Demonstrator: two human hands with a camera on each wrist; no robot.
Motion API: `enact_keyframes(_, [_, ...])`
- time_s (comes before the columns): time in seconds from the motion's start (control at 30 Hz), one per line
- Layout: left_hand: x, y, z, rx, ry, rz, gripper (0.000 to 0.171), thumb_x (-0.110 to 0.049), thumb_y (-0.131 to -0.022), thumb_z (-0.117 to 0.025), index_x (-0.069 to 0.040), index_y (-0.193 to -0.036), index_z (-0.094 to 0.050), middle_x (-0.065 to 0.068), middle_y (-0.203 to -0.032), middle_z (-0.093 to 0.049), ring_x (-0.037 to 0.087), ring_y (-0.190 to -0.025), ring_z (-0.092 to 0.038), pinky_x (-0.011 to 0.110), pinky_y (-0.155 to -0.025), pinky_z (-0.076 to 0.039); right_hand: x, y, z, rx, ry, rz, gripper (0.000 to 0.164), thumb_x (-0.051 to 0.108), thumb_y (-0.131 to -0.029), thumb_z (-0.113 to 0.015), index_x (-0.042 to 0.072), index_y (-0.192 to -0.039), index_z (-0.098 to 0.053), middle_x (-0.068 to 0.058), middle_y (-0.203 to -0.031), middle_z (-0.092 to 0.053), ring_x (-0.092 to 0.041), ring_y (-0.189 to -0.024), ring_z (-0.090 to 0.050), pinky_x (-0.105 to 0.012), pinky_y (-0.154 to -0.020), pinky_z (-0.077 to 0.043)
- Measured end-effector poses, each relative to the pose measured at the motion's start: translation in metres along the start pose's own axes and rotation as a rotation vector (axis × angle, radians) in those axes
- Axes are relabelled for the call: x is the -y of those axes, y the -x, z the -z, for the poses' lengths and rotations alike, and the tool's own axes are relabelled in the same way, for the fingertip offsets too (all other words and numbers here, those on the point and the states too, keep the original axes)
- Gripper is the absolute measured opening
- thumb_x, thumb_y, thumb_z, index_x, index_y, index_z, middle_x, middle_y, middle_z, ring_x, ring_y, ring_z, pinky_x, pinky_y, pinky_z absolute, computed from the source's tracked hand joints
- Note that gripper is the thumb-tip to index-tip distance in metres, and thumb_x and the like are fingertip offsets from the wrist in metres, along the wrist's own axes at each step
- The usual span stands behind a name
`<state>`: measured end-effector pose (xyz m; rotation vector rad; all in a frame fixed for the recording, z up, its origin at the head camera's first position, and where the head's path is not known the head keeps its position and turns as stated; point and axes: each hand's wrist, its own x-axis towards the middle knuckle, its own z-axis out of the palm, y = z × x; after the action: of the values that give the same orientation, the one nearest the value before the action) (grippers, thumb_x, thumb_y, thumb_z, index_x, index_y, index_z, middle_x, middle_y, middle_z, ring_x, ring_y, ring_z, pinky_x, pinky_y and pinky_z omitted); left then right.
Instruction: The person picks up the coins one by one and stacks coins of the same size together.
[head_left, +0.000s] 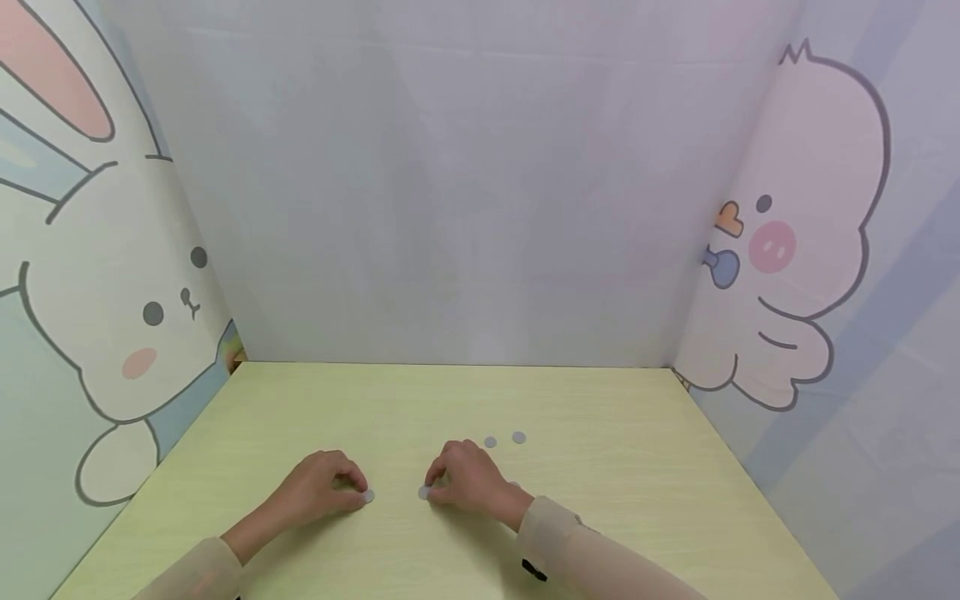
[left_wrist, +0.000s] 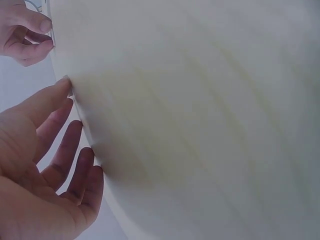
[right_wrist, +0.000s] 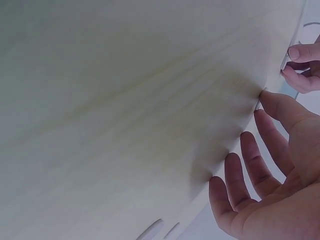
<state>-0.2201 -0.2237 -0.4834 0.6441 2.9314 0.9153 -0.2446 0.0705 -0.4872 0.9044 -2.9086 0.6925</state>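
Observation:
My left hand (head_left: 322, 486) pinches a small, flat, pale grey disc (head_left: 369, 496) between thumb and forefinger, low at the tabletop. Across a short gap to the right, my right hand (head_left: 467, 479) holds a similar disc (head_left: 424, 492) by its edge in the same way. In the left wrist view the thumb and forefinger meet at the thin disc (left_wrist: 70, 92), and the other fingertips come down close to the table. The right wrist view shows another thin disc edge (right_wrist: 258, 104) between thumb and forefinger, the remaining fingers spread along the surface.
Beyond the right hand lie two more loose discs, one nearer (head_left: 491, 442) and one farther right (head_left: 519, 437). Another disc (head_left: 514, 484) is partly hidden behind the right wrist. The pale yellow table (head_left: 360, 408) meets curtains printed with cartoon animals on its sides.

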Motion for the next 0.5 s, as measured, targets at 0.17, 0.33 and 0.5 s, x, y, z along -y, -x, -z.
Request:
enact_keyframes(0.17, [-0.0016, 0.0, 0.0006, -0.002, -0.003, 0.007, 0.017, -0.037, -0.084, -0.091, -0.029, -0.092, -0.078, -0.017, -0.093, -0.068, 0.012, -0.092, -0.06, 0.034, -0.084, -0.051, 0.0008, 0.0012, 0.0009, 0.004, -0.01, -0.006, 0.007, 0.027, -0.085, -0.091, 0.025, -0.088, -0.086, 0.013, -0.084, -0.062, -0.004, -0.078, -0.046, -0.02, -0.07, -0.04])
enact_keyframes(0.33, [-0.0045, -0.0022, 0.0004, -0.017, -0.011, 0.008, 0.019, -0.037, -0.084, -0.091, -0.028, -0.095, -0.078, -0.016, -0.094, -0.069, 0.013, -0.094, -0.064, 0.035, -0.084, -0.052, 0.0024, 0.002, 0.0026, 0.006, -0.01, -0.001, 0.007, 0.027, -0.085, -0.091, 0.025, -0.088, -0.086, 0.013, -0.086, -0.063, -0.004, -0.078, -0.046, -0.02, -0.07, -0.04])
enact_keyframes(0.5, [-0.0095, -0.0097, -0.0025, -0.049, -0.025, -0.024, 0.018, -0.029, -0.083, -0.093, -0.027, -0.095, -0.079, -0.016, -0.094, -0.07, 0.015, -0.094, -0.066, 0.034, -0.082, -0.053, 0.0027, 0.0017, 0.0034, 0.0, -0.015, -0.003, 0.007, 0.028, -0.085, -0.092, 0.025, -0.088, -0.086, 0.014, -0.085, -0.064, -0.004, -0.078, -0.046, -0.019, -0.07, -0.04])
